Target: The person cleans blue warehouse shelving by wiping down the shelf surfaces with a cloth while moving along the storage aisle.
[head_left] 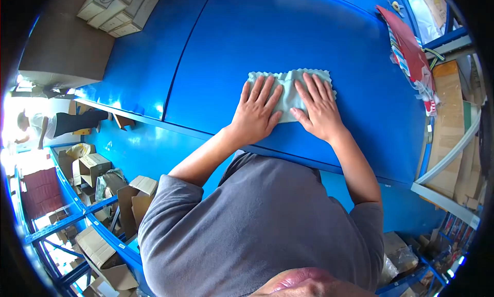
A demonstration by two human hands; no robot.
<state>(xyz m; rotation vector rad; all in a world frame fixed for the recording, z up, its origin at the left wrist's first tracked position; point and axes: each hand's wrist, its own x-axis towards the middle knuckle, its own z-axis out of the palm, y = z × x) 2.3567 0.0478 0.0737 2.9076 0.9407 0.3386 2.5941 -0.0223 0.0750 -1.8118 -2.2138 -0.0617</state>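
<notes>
A pale green cloth [289, 94] with a scalloped edge lies on the blue table [247, 34], near its front edge. My left hand [259, 109] rests flat on the left part of the cloth, fingers spread. On the right part lies my right hand [318, 104], palm down with its fingers apart. Between the two hands the cloth shows small wrinkles. Both hands press on it from above, and neither one grips it.
Cardboard boxes [121, 11] stand at the table's far left. Red and striped fabric [409, 47] lies at the right edge, near tape [395, 6]. Another person [46, 124] stands at the far left. Shelves hold cartons [93, 168].
</notes>
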